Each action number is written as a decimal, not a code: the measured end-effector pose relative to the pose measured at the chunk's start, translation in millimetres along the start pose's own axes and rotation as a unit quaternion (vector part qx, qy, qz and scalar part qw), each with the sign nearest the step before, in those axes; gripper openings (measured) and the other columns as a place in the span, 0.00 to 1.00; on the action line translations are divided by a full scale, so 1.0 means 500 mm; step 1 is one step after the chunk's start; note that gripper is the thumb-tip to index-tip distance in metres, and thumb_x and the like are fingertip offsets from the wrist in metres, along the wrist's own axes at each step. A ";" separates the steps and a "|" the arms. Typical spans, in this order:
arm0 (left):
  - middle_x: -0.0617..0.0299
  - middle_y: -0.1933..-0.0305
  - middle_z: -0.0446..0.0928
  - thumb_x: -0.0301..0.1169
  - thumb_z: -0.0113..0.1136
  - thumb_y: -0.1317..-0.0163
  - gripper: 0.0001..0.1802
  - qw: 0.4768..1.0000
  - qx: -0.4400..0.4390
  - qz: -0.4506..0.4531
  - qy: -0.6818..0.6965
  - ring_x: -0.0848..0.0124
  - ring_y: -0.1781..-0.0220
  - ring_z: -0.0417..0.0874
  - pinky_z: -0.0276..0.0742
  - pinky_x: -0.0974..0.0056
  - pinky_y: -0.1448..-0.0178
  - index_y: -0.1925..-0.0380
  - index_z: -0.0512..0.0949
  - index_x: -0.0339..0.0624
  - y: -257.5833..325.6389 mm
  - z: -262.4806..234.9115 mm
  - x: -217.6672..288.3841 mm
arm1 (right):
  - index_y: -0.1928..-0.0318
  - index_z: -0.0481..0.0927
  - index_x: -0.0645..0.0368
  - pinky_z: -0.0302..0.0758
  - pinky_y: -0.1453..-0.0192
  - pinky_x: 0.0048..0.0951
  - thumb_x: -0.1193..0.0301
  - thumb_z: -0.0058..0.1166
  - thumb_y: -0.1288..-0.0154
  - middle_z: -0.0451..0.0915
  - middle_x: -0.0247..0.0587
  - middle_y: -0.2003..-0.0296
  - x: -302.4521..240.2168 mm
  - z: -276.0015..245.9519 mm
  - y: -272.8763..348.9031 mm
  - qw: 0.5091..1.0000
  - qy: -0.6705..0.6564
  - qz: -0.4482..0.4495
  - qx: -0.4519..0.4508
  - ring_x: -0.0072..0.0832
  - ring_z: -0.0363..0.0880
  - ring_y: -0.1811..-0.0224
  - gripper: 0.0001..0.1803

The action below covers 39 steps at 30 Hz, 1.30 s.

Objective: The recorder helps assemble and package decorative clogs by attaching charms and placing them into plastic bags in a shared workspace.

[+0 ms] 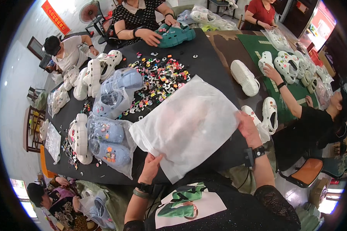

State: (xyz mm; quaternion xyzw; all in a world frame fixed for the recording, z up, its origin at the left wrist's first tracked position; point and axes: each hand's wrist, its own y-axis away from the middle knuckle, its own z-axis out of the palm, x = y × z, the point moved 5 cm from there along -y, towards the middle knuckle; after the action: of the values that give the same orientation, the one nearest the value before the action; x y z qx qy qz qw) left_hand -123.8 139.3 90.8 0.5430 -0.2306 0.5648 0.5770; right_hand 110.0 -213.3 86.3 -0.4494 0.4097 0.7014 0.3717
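A white, cloudy translucent bag [216, 104] is stretched out in front of me above the black table. Through it shows a blurred pinkish-grey shape that I cannot make out. My left hand [152, 166] pinches the bag's near left edge. At the opposite side, my right hand [247, 125] grips the right edge, its fingers partly behind the material. Left of the bag lie light blue clogs [111, 151] with charms, in clear plastic wrapping, and more wrapped blue clogs [117, 94] are behind them.
Loose colourful charms [158, 79] are heaped beyond the bag on the black table [204, 57]. White clogs [91, 79] stand at the left, others [245, 79] at the right. A co-worker across holds a green clog [175, 36]; another reaches over a green mat [254, 44] at right.
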 end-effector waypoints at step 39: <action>0.57 0.50 0.73 0.24 0.69 0.62 0.15 0.658 -0.037 0.293 -0.692 0.60 0.41 0.67 0.43 0.51 0.32 0.70 0.79 0.44 0.044 0.107 0.375 | 0.66 0.77 0.52 0.64 0.47 0.35 0.79 0.59 0.60 0.70 0.40 0.55 -0.278 0.248 0.224 0.726 0.583 -0.354 0.089 0.40 0.68 0.52 0.16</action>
State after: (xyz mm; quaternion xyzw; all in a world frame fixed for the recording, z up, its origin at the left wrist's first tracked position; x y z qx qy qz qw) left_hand -77.1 162.2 279.9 0.6597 -0.7313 0.1564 0.0746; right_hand 14.5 -165.6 275.7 -0.8474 0.4173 0.0788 0.3189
